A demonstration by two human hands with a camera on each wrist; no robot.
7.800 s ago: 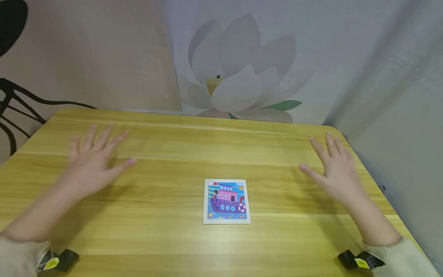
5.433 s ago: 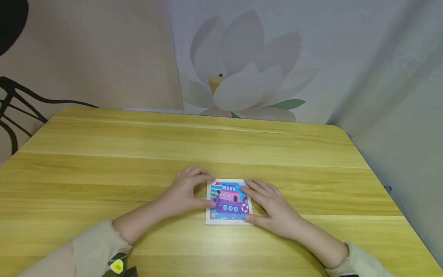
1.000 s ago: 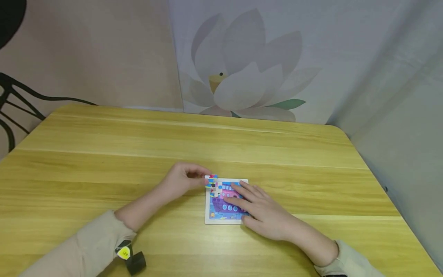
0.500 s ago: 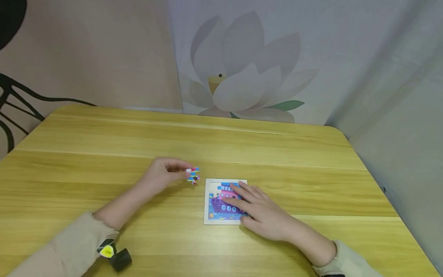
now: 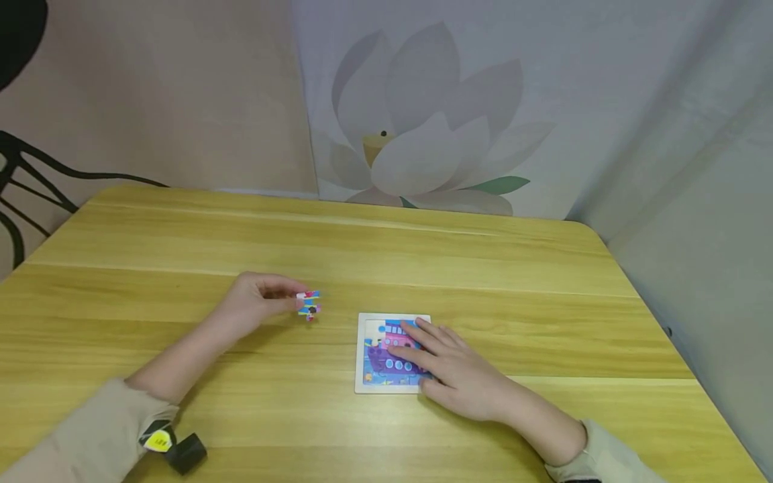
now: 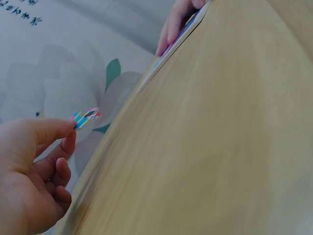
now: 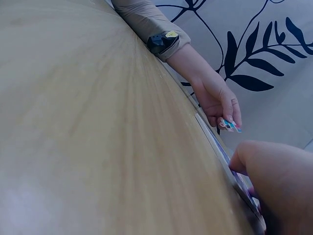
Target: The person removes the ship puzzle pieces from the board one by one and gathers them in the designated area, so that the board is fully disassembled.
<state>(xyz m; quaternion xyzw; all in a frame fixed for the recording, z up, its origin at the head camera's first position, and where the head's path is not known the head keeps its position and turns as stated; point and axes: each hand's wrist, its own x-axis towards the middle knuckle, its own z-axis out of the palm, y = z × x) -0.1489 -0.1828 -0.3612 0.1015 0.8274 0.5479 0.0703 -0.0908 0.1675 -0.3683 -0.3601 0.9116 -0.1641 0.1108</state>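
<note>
Between thumb and finger, my left hand pinches a small jigsaw piece with yellow and blue stripes and part of a dark-haired figure. The piece is held off to the left of a white-framed jigsaw puzzle, which shows a purple and pink boat. A bare pale patch shows at the puzzle's upper left corner. My right hand rests on the puzzle's right side, fingers spread over the picture and hiding part of it. In the left wrist view the piece sticks out past the fingertips.
The puzzle lies on a wooden table. A curtain with a printed lotus hangs behind the far edge, and a black chair stands at the far left. A wrist camera hangs from the left sleeve.
My left hand has lifted the piece out of the puzzle's upper left corner and carried it left, baring the patch. The right hand stays on the puzzle.
</note>
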